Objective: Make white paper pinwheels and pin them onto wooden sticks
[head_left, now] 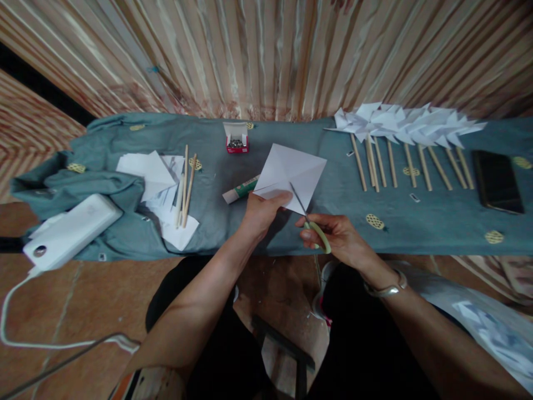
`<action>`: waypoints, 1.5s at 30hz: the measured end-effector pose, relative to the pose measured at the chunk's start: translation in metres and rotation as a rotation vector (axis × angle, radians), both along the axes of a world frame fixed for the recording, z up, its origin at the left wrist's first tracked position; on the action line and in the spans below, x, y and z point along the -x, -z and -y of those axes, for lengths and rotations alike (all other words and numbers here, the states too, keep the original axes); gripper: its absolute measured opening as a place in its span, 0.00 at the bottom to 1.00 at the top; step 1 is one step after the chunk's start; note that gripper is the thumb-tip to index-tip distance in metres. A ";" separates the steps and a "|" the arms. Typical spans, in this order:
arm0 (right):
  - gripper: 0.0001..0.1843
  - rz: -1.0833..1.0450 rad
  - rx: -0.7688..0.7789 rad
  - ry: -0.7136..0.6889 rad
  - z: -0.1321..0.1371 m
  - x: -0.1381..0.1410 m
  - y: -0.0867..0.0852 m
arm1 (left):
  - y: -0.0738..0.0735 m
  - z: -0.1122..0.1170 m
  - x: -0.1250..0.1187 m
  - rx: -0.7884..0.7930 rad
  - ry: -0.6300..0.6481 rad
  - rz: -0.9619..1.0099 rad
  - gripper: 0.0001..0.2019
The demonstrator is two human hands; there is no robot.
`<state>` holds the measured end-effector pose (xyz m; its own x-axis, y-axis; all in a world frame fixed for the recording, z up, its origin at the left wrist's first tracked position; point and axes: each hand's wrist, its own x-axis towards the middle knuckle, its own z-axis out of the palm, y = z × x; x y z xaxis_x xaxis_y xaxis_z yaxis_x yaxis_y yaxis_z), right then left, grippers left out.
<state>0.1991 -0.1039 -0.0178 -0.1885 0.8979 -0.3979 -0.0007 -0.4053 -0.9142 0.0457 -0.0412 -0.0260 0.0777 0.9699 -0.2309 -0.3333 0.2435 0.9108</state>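
My left hand [266, 209] grips a square white sheet of paper [290, 166] at its near left edge, thumb on top. Crease lines cross the sheet, and a slit shows near the thumb. In my right hand [333, 233] is a pair of scissors [320, 235] with light green handles. Their blade lies over the sheet's near corner and points toward its centre. A green and white glue stick [241, 189] lies partly under the sheet. Behind it stands an open red box [237, 145] holding small metal pieces.
Several paper pinwheels [410, 122] on wooden sticks lie in a row at the right, beside a dark phone [497, 180]. At the left are white paper pieces [152, 172], loose sticks [189, 189] and a white power bank [73, 230] with a cable. A green cloth [341, 214] covers the table.
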 end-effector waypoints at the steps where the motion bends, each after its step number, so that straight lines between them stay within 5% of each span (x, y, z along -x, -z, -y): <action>1: 0.22 -0.002 0.003 0.002 0.000 0.000 0.000 | 0.000 0.000 0.000 0.002 -0.002 0.001 0.07; 24: 0.21 -0.037 0.000 -0.008 0.000 0.002 0.004 | 0.002 -0.003 0.001 0.019 -0.009 0.025 0.08; 36: 0.22 0.012 0.092 -0.320 0.003 -0.037 -0.016 | 0.001 -0.014 0.014 0.031 -0.121 0.018 0.09; 40: 0.24 0.082 -0.005 -0.187 -0.004 -0.056 -0.023 | 0.004 -0.013 0.012 0.014 -0.093 -0.033 0.09; 45: 0.25 0.089 -0.217 0.171 -0.015 -0.064 -0.016 | 0.007 -0.008 0.006 -0.127 0.014 -0.172 0.10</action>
<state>0.2630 -0.0893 -0.0017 0.0000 0.9795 -0.2012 0.0315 -0.2011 -0.9791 0.0399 -0.0332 -0.0329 0.0614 0.9911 -0.1178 -0.1678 0.1266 0.9777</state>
